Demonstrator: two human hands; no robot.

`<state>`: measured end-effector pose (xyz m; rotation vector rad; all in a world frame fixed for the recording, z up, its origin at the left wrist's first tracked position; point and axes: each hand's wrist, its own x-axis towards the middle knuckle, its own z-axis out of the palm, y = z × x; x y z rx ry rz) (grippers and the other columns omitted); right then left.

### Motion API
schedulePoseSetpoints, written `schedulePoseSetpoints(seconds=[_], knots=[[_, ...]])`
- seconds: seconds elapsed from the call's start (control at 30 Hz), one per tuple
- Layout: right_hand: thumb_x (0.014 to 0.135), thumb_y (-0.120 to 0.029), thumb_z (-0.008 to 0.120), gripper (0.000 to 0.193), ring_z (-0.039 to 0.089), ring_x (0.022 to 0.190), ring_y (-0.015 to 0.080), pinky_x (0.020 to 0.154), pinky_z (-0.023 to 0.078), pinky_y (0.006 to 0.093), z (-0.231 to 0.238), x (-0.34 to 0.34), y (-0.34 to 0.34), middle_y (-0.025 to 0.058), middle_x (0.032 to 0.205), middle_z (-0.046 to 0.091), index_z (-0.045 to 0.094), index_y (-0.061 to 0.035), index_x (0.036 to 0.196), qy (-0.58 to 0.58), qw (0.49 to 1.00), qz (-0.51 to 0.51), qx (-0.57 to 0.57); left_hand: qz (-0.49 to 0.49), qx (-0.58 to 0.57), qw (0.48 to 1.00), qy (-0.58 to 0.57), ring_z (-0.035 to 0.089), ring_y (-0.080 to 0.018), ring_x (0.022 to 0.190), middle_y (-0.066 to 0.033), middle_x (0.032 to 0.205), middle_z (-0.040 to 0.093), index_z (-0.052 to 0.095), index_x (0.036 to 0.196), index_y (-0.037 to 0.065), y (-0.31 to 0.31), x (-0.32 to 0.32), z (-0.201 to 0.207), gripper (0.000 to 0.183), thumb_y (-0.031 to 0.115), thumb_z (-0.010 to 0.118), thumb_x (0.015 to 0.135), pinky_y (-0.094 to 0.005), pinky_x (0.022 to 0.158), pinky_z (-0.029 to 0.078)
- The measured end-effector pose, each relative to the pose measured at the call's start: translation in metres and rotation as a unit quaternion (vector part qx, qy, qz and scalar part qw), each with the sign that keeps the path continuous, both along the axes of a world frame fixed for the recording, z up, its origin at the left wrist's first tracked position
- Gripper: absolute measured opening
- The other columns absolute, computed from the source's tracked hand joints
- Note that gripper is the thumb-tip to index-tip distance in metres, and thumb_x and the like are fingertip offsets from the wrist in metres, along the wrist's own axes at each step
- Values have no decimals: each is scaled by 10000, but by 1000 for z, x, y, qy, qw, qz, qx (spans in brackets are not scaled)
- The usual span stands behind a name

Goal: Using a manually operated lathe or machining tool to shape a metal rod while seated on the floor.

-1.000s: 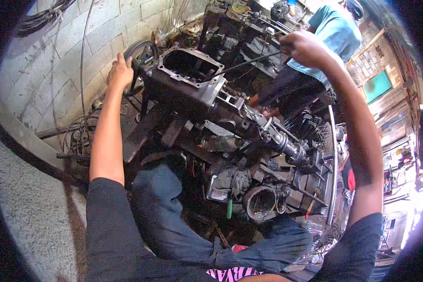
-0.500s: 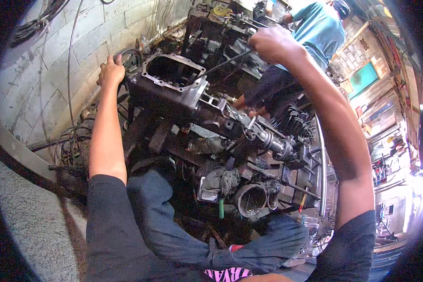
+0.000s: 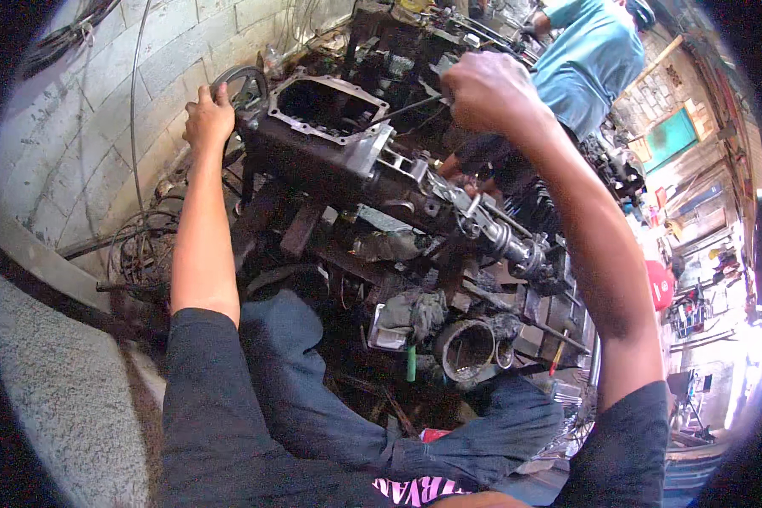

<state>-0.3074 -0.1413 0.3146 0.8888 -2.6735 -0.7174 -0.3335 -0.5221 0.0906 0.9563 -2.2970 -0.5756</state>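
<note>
My left hand (image 3: 209, 117) is curled over the rim of a dark handwheel (image 3: 244, 74) at the far left end of a greasy metal gear housing (image 3: 309, 162). My right hand (image 3: 491, 91) is a fist around the outer end of a thin dark rod (image 3: 413, 107). The rod slants down to the left, to the right edge of the housing's open top; its lower end is hard to make out. A bolt-holed flange (image 3: 281, 118) rims this opening, whose inside is dark. A shaft with metal collars (image 3: 508, 241) runs off to the right of the housing.
A concrete block wall (image 3: 169, 51) stands close on the left, with coiled cables (image 3: 140, 258) below. Between me and the housing are a dirty rag (image 3: 411, 315), a green handle (image 3: 411, 364) and a metal ring (image 3: 468, 349). A co-worker in a teal shirt (image 3: 580, 72) bends over parts beyond.
The view has shifted a little, so the housing sits higher and further right. My right hand has come down, and the rod lies flatter. My left hand stays on the handwheel.
</note>
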Motion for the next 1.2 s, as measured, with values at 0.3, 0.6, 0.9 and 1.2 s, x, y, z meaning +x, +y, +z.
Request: schedulePoseSetpoints(seconds=[0.3,0.6,0.9,1.2], knots=[[773,-257,640,222,733,833,329,708,597,453,-6,-4,3,158,894,742,761,-80,830,55,998,14,-38,4,83,997,3,483,-490,1283,-262,1426,459,447,1456,185,11,-6,13,627,594,406,983,-679,1046,321],[764,-187,618,170,718,738,296,670,592,408,15,6,-76,153,798,721,754,-85,779,90,988,126,4,-31,145,989,20,415,-519,1322,-278,1424,462,461,1455,143,-22,-11,5,630,561,394,988,-696,1067,281],[775,-226,635,182,737,852,299,719,601,420,17,-4,-81,147,910,745,765,-110,827,113,987,111,31,-11,121,992,-35,380,-475,1356,-205,1477,435,452,1463,157,18,-11,30,580,522,362,1021,-682,1093,262],[777,-213,624,180,690,639,277,587,575,391,9,14,-70,122,749,710,727,-72,734,62,997,39,22,5,62,992,106,537,-471,1217,-239,1281,607,539,1379,79,-27,-7,-22,535,464,469,1014,-572,1066,379]])
